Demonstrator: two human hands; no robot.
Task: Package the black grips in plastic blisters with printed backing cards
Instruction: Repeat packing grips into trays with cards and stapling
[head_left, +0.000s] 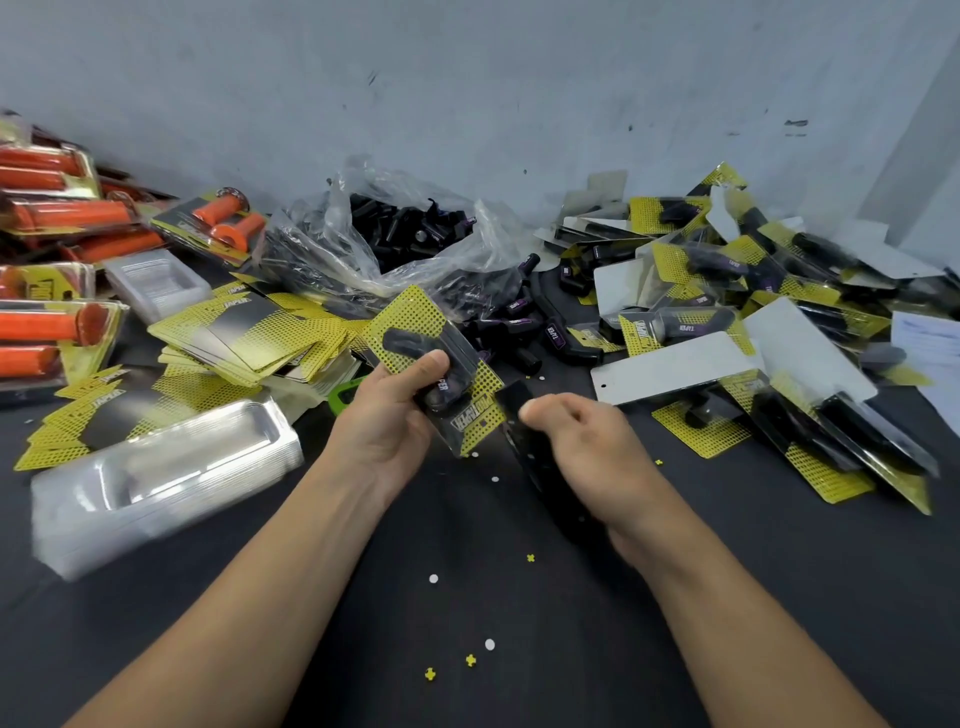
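My left hand (400, 415) grips a blister pack (434, 364) with a yellow-and-black backing card and black grips inside, thumb pressed on its front. My right hand (582, 447) is curled round a black tool (524, 447), likely a stapler or punch, whose tip meets the pack's lower right corner. Loose black grips (410, 228) fill a clear plastic bag behind. A fan of yellow backing cards (244, 332) lies to the left, and a stack of empty clear blisters (161, 467) sits at the near left.
Finished black-grip packs (779, 332) are heaped at the right. Orange-grip packs (57, 291) pile up at the far left. Loose black grips (540, 332) lie mid-table. Small white and yellow punch scraps (470, 660) dot the dark tabletop. A grey wall stands behind.
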